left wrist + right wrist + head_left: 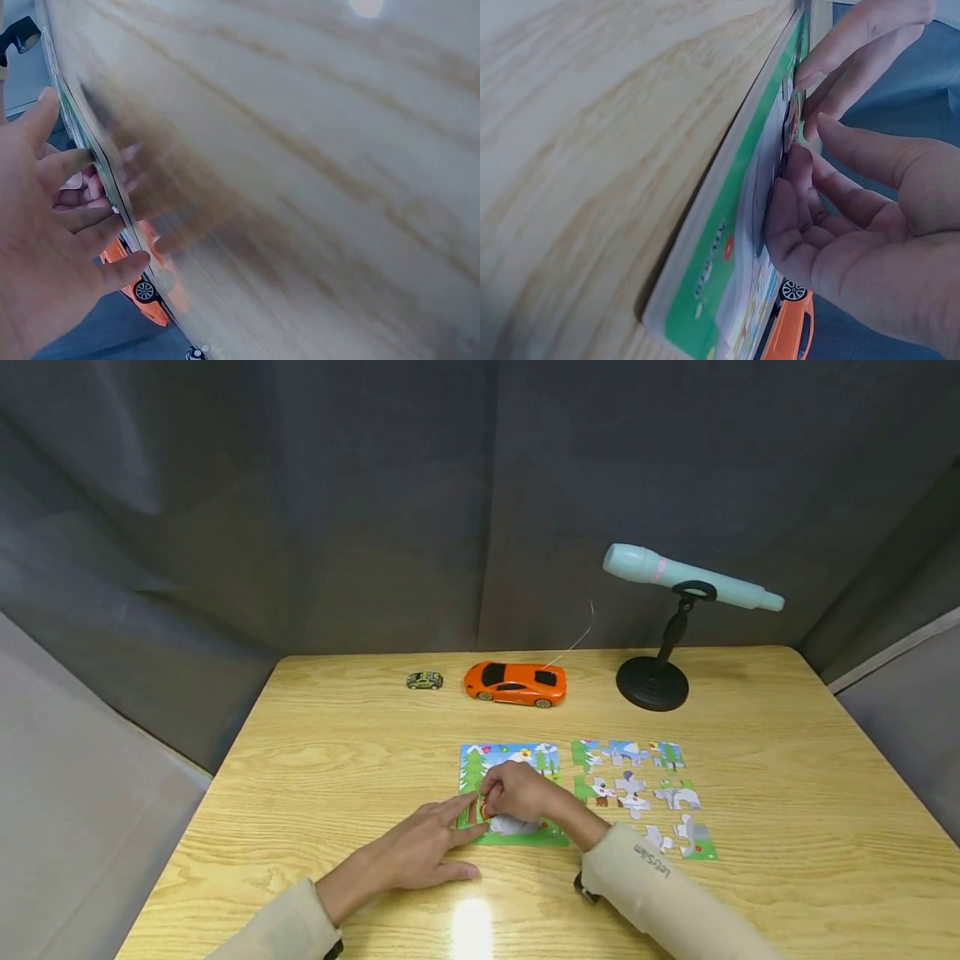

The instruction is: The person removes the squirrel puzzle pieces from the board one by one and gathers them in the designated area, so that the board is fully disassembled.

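A picture puzzle board (517,839) with a green lower border lies on the table. My right hand (517,789) is over its left half, fingertips curled in on a small puzzle piece (790,124) that sits tilted at the board's surface. The left hand (427,843) reaches in from the left with its fingers spread; the index and middle fingertips rest on the board's left side, around the piece. In the left wrist view the fingers (75,221) of that hand extend toward the board's edge. Most of the piece is hidden by the fingers.
Several loose puzzle pieces (630,793) lie in rows right of the board. Behind stand an orange toy car (515,683) with a thin wire, a small patterned toy car (424,680), and a light blue microphone (693,578) on a black stand (652,683). Dark curtains (390,510) enclose the table.
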`<control>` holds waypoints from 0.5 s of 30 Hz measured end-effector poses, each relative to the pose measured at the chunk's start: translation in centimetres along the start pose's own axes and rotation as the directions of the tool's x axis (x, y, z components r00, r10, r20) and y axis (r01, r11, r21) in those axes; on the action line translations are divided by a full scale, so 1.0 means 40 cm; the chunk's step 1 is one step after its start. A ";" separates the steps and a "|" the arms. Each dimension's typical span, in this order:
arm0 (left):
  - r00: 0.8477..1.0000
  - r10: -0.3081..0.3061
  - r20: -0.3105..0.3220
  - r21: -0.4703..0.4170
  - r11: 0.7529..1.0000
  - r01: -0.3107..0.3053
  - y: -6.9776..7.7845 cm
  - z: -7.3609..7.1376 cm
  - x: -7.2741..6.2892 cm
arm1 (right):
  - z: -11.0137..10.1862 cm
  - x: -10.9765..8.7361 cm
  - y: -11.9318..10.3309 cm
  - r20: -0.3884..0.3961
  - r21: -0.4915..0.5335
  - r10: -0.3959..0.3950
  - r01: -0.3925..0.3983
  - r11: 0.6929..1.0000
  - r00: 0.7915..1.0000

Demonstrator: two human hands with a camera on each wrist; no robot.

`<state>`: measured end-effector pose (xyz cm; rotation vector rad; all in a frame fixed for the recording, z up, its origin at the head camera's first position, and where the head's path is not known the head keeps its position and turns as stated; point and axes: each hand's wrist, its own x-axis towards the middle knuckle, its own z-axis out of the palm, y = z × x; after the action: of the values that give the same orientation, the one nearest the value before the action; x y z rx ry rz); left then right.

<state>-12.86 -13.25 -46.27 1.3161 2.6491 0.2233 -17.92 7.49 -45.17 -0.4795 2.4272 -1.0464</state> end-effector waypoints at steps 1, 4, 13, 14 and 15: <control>1.000 -0.002 0.006 -0.006 1.000 0.002 0.000 0.000 -0.001 | 0.001 0.001 -0.001 -0.001 -0.004 0.004 -0.004 1.000 1.000; 1.000 -0.006 0.021 -0.017 1.000 0.006 -0.001 -0.001 -0.002 | 0.001 0.003 -0.003 -0.001 -0.010 0.004 -0.004 1.000 1.000; 1.000 0.013 0.014 -0.027 1.000 -0.013 -0.002 0.002 -0.004 | 0.002 0.007 -0.002 -0.003 -0.022 -0.018 0.018 1.000 1.000; 1.000 0.014 0.013 -0.025 1.000 -0.014 -0.002 0.002 -0.004 | 0.002 0.008 -0.003 -0.008 -0.022 -0.015 0.015 1.000 1.000; 1.000 0.015 0.012 -0.023 1.000 -0.015 -0.002 0.003 -0.004 | 0.002 0.008 -0.003 -0.013 -0.021 -0.013 0.013 1.000 1.000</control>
<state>-12.81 -13.44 -46.38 1.3267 2.6197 0.2466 -18.14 7.22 -45.21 -0.4973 2.4521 -1.0328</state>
